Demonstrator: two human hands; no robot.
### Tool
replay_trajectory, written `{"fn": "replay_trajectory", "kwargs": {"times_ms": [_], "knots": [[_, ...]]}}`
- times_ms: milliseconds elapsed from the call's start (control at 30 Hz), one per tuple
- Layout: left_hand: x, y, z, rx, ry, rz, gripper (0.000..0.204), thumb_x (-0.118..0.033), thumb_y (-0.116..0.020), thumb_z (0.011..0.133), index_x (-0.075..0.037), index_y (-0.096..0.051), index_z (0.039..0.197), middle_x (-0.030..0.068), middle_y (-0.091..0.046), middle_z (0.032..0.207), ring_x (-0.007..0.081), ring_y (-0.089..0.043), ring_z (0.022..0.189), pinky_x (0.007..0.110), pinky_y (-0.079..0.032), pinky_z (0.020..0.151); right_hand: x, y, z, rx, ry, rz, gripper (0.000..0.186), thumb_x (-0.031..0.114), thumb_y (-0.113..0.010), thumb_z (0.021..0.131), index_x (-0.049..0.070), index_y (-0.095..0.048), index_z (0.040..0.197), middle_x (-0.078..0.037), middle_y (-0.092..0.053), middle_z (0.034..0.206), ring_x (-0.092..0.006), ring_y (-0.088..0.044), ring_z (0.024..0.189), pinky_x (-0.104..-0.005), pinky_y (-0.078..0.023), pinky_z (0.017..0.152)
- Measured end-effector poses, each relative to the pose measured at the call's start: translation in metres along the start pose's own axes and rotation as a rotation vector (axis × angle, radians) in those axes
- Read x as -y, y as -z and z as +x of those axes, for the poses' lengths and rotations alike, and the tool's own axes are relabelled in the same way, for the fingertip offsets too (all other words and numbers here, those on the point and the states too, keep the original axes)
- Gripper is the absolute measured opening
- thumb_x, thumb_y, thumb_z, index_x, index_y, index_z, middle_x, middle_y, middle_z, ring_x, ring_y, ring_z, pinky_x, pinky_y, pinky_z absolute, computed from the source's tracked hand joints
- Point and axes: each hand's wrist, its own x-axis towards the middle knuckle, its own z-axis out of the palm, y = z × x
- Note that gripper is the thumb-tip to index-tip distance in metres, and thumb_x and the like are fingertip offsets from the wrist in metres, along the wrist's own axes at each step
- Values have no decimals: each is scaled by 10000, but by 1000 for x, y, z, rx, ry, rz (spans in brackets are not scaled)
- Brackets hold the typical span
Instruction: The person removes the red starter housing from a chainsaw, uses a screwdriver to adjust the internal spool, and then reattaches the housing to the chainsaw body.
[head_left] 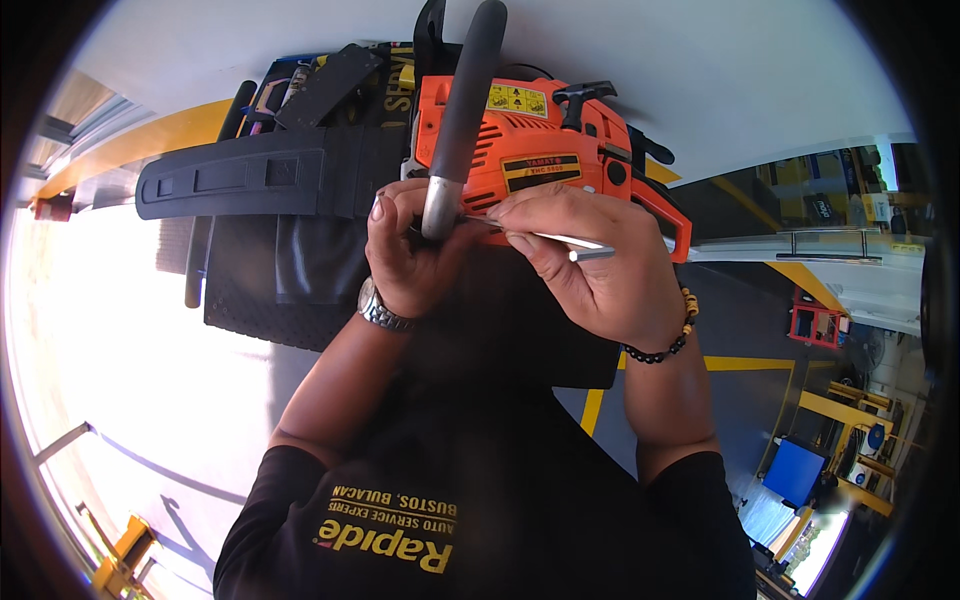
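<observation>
An orange chainsaw (560,140) with a black front handle (472,100) lies on its bench in front of me. A black bar cover (240,170) extends from it to the left. My right hand (610,250) pinches a silver L-shaped hex key (580,243); its bent short end sticks out by the palm. The key's far end points at the saw's lower side, close to the handle's metal end, and its tip is hidden. My left hand (408,250) is curled around that lower handle end, one finger reaching toward the key.
A dark ridged mat (265,310) lies under the saw. Behind the bar cover are a dark flat box (330,85) and several small tools. A red cart (815,322) stands on the grey floor at the right, beyond yellow floor lines (750,363). Yellow equipment (850,410) is farther off.
</observation>
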Motion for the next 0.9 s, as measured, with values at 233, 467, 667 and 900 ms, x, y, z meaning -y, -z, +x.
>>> {"fn": "replay_trajectory", "kwargs": {"times_ms": [233, 467, 667, 900], "knots": [[-19, -8, -1, -45, 221, -9, 1036, 98, -764, 778, -90, -122, 1569, 73, -660, 967, 188, -648, 866, 347, -519, 818, 11, -6, 15, -1, 4, -157, 173, 58, -721, 836, 53, -615, 973, -82, -665, 832, -288, -663, 721, -378, -532, 629], [-19, -1, -12, 8, 197, -30, 1038, 78, -759, 786, -76, -93, 1567, 147, -619, 1175, 226, -618, 1015, 381, -483, 934, 2, -11, 22, 103, -50, -202, 114, 130, -681, 895, 41, -621, 932, -93, -650, 781, -297, -651, 707, -395, -516, 620], [-20, 18, -22, 39, 253, -207, 965, 112, -670, 802, -81, -119, 1570, 210, -540, 1255, 266, -575, 1103, 401, -474, 960, -16, -11, 29, 89, -13, -192, 159, 169, -703, 886, 39, -623, 845, -90, -644, 772, -290, -649, 704, -393, -515, 627], [-17, 43, 12, 224, 302, -321, 934, 92, -630, 732, -20, -186, 1546, 181, -591, 1164, 294, -583, 1121, 465, -427, 1013, -30, -10, 30, 102, 15, -137, 188, 147, -812, 798, 38, -659, 806, -63, -657, 769, -231, -630, 685, -336, -492, 612]]}}
